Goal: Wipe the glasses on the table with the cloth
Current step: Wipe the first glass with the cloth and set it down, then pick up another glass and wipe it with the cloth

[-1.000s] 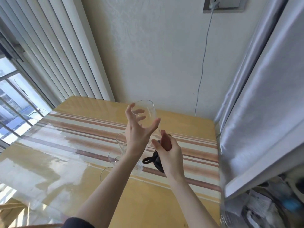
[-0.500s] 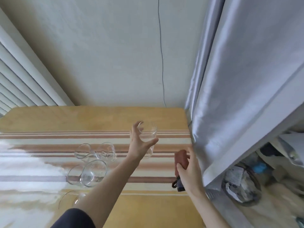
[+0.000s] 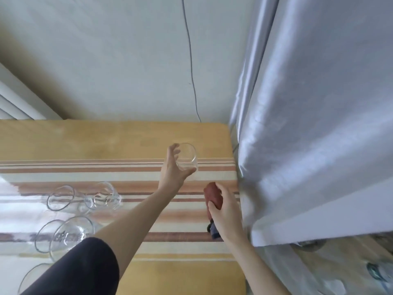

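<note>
Clear glass (image 3: 187,156) gripped by left hand (image 3: 173,169); right hand (image 3: 226,211) clutches cloth (image 3: 213,196).

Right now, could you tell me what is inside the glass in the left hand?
The glass held by the left hand looks empty; the striped table shows through it. Fingers cover its far-left wall.

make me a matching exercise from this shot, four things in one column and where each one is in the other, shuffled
Things
1. clear glass tumbler
2. reddish-brown cloth
3. cluster of empty clear glasses
4. thin dark cable

Places
A. running down the pale wall
B. gripped in the left hand, out over the striped tablecloth
C. on the left part of the table
D. bunched in the right hand, near the grey curtain

Pairs: 1-B, 2-D, 3-C, 4-A
</note>
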Motion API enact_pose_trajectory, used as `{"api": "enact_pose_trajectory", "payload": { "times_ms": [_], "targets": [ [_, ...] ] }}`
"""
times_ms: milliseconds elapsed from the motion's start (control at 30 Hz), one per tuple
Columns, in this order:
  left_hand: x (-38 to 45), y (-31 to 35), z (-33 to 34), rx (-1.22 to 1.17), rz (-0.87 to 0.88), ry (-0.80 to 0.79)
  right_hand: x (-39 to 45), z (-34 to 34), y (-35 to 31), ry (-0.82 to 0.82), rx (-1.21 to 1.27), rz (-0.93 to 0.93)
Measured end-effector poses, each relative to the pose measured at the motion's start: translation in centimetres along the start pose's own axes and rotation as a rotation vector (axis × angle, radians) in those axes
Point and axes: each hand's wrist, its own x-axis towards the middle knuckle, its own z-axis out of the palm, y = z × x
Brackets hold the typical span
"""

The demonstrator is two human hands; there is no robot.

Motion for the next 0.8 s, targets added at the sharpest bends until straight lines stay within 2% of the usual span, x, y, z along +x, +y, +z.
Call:
{"api": "enact_pose_trajectory", "payload": {
  "times_ms": [167,300,467,633,800],
  "targets": [
    [-0.1,0.0,0.3,0.078,0.013,-0.012,0.1,0.2,-0.3,-0.006,0.006,0.024],
    [-0.4,1.0,-1.1,0.030,-0.037,-0.110,-0.2,0.2,-1.1,-0.010,0.003,0.020],
    [-6.7,0.8,-5.8,0.054,-0.111,-0.094,-1.6,1.7,-2.7,-0.072,0.022,-0.007],
    [-14.8,-2.7,-12.2,0.149,-0.032,0.098,-4.2,5.2,-4.2,-0.197,0.027,-0.005],
    [-19.6,-6.0,-17.6,0.210,-0.011,0.496,-6.6,9.0,-6.2,-0.247,0.052,-0.066]
  ]
}}
